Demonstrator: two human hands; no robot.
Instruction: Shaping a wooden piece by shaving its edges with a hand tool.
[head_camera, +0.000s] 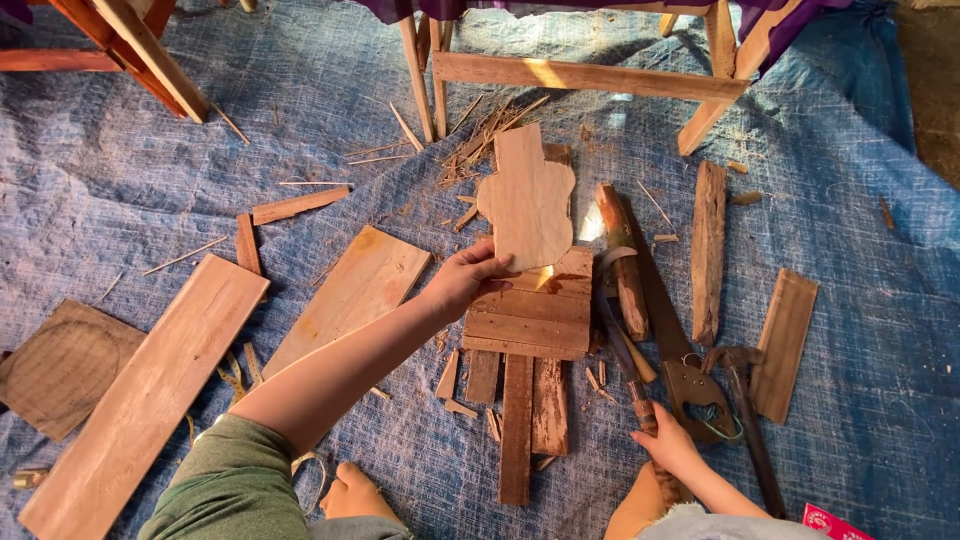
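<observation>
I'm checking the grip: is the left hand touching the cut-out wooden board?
Touching. The head view shows the left hand with its fingers wrapped over the bottom edge of the cut-out wooden board, holding it up over the stacked planks.

Guitar-shaped cutout, pale flat wood, held up at its lower edge in the left hand, neck pointing away, above a slatted wooden board on blue tarp. Curved-bladed knife gripped by its handle in the right hand, lying low beside the board, blade reaching toward the cutout.
</observation>
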